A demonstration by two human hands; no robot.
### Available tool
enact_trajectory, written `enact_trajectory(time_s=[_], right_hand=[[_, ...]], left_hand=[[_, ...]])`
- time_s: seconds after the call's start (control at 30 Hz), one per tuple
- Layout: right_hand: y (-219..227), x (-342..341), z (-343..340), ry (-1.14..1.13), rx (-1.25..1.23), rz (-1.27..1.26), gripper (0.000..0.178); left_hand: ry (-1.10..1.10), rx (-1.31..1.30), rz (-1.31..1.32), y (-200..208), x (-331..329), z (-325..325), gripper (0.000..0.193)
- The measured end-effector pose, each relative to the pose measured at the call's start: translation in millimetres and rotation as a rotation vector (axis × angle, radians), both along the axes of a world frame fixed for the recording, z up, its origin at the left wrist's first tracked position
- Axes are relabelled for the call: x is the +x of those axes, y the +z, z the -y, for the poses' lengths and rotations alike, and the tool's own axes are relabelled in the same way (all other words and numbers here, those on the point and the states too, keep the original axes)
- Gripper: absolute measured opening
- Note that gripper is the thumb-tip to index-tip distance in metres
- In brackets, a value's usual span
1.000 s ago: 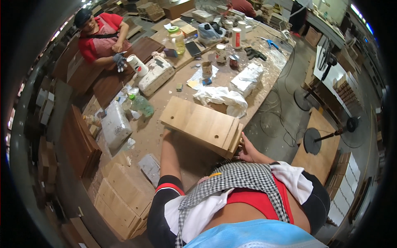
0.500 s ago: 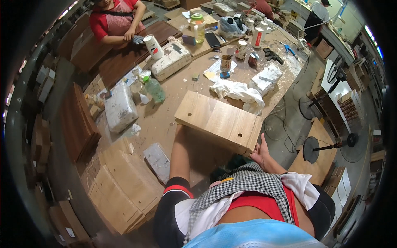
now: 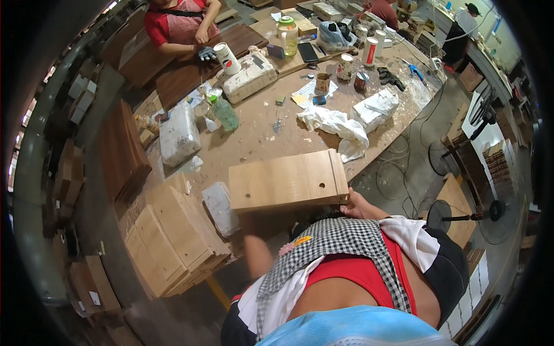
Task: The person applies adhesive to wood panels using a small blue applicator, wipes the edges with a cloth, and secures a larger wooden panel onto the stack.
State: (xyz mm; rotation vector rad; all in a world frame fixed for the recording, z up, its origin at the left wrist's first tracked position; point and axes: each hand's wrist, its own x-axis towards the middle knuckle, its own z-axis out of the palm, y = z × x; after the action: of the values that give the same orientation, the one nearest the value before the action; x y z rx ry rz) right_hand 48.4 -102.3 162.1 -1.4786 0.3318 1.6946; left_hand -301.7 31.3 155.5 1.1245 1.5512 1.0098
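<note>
A stack of light wooden boards point(image 3: 283, 180), with two round holes in its top face, is held in front of my body over the table's near edge. My right hand point(image 3: 358, 206) grips its right end, with the fingers partly behind the wood. My left forearm runs up under the stack's left part, and the hand itself is hidden there. Left of it lies a pile of similar wooden boards point(image 3: 173, 225). Between the two rests a pale wrapped block point(image 3: 220, 209).
The worktable point(image 3: 259, 138) carries a white cloth point(image 3: 337, 128), wrapped blocks point(image 3: 180, 135), a green bottle point(image 3: 224, 113), a jug point(image 3: 287, 37) and cups point(image 3: 345, 66). Across it stands a co-worker point(image 3: 184, 26). Floor fans point(image 3: 461, 216) and cables are at the right.
The stack of boards has moved left and closer to me, turning from slanted to nearly level. Both arms have shifted left with it. The surroundings have shifted slightly in the view.
</note>
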Motion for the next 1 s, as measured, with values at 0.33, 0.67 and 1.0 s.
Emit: enact_trajectory(time_s=[0.33, 0.67, 1.0], right_hand=[[2, 48, 18, 0.164, 0.390, -0.027, 0.029], [5, 38, -44, 0.171, 0.406, 0.088, 0.042], [-30, -18, -121, 0.190, 0.762, -0.043, 0.077]], left_hand=[[0.185, -0.052, -0.019, -14, 36, 148, 0.044], [0.267, -0.043, -0.042, -28, 71, 228, 0.046], [0.054, 0.186, -0.126, -70, 129, 219, 0.047]])
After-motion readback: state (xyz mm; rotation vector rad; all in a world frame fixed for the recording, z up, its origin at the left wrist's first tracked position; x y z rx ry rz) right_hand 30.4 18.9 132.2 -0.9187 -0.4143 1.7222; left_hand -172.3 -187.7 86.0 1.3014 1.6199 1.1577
